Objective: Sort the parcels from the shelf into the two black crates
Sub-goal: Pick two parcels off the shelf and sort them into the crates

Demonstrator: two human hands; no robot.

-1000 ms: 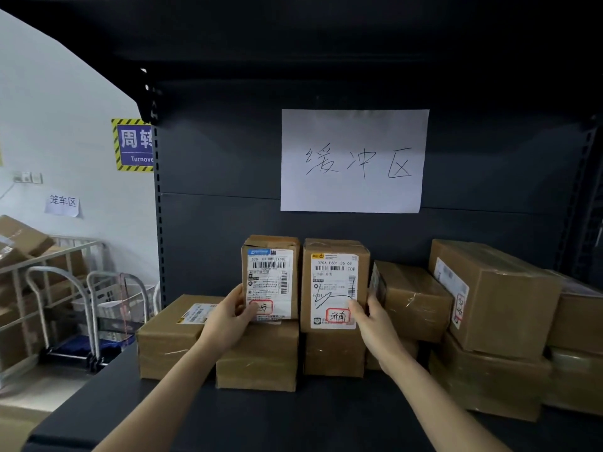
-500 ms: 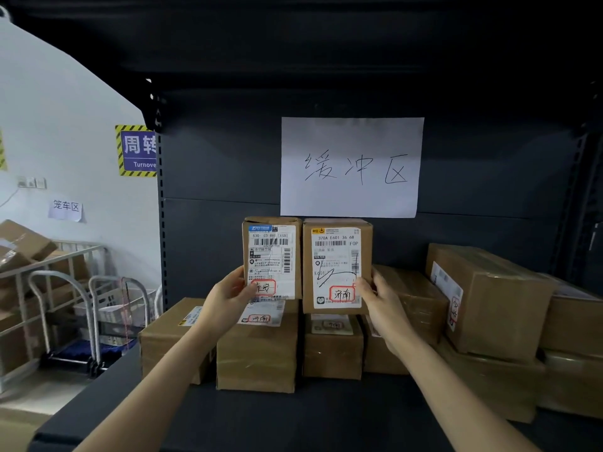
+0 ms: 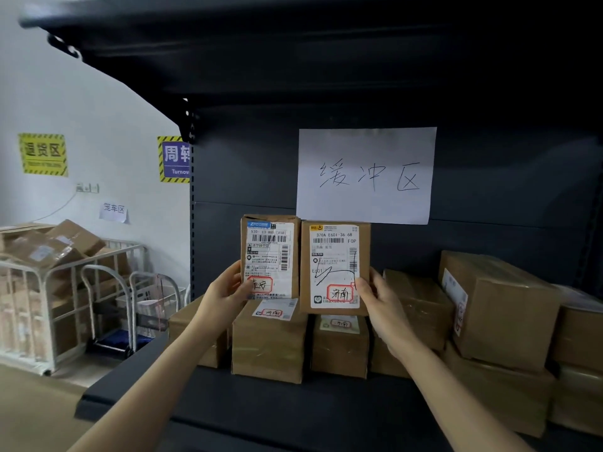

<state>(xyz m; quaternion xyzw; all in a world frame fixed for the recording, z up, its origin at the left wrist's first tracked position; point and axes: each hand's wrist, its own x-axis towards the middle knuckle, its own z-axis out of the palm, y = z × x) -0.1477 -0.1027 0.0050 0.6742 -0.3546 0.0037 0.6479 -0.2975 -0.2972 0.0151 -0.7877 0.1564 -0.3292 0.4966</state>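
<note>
Two parcels (image 3: 303, 261) above shelf (image 3: 293, 406) stack

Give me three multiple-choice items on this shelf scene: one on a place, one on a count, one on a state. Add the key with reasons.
1. Where does the white sheet hang?
A. On the shelf's back panel
B. On the floor
C. On a crate

2. How many parcels are held up?
A. One
B. Two
C. Three

3. What is the left hand doing?
A. Hanging empty
B. Lying flat on the shelf
C. Gripping a parcel

1 A: the sheet is stuck to the dark panel above the parcels.
2 B: the left parcel is in the left hand, the right parcel in the right hand.
3 C: its thumb presses the label beside the box's edge.
</note>
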